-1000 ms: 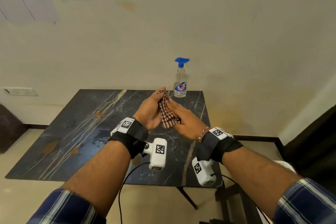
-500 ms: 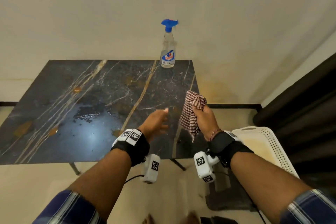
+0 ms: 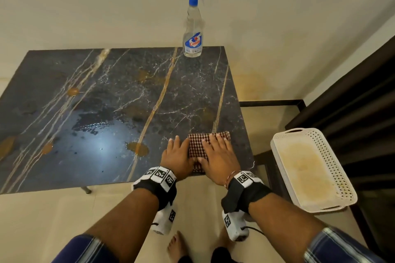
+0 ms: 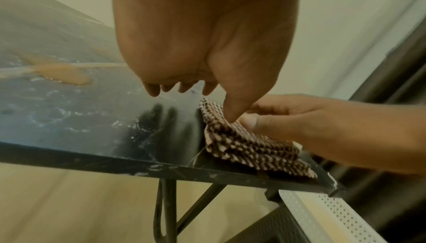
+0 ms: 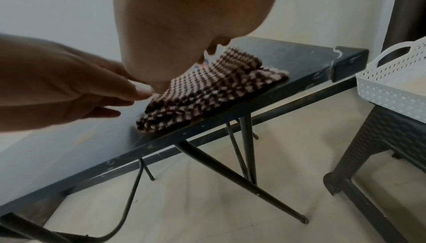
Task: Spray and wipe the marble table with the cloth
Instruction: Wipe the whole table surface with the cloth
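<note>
The brown-and-white checked cloth [image 3: 196, 145] lies folded on the near right corner of the dark marble table [image 3: 106, 92]. My right hand [image 3: 218, 151] lies flat on top of it with straight fingers. My left hand [image 3: 177, 153] rests on the table along the cloth's left edge, and its thumb presses on the cloth [image 4: 248, 148]. The right wrist view shows the cloth [image 5: 207, 90] reaching the table's front edge. The clear spray bottle [image 3: 192, 34] with a blue trigger stands upright at the back right of the table, far from both hands.
A wet, shiny patch [image 3: 92, 130] covers the near middle of the table. A white perforated tray [image 3: 310, 168] sits on a dark wicker stool just right of the table. A wall runs close behind the table.
Half a second ago my right hand held the cloth hanging above the table's near edge. Now the cloth lies folded on the corner with both hands down on it.
</note>
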